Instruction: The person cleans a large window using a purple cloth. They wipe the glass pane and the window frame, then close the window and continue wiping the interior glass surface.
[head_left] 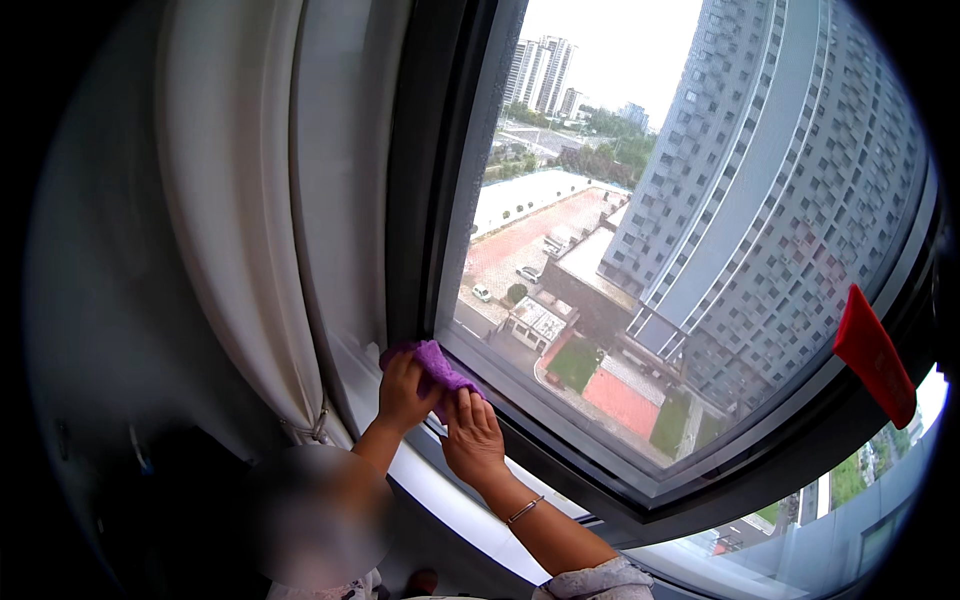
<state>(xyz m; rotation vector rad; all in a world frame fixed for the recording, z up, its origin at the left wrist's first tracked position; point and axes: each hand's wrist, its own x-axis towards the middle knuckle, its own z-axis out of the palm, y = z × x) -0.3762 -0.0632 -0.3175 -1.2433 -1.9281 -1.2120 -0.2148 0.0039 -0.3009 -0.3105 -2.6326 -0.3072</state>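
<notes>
A bunched purple cloth (437,362) lies against the lower left corner of the dark window frame (530,440). My left hand (402,392) is closed around the cloth's left part, with some fingers hidden behind it. Just to the right and a little lower, my right hand (472,432) presses its bent fingers onto the cloth's lower end. The two hands are close together, and a bracelet (524,509) circles my right wrist. Beyond the frame, the glass pane (560,330) looks out on tall buildings and a paved yard.
A pale curtain (235,200) hangs at the left, gathered by a tieback (318,425). A red flat piece (872,355) hangs at the frame's right side. Below my hands runs a bright white sill (470,525). A blurred patch covers part of the lower left.
</notes>
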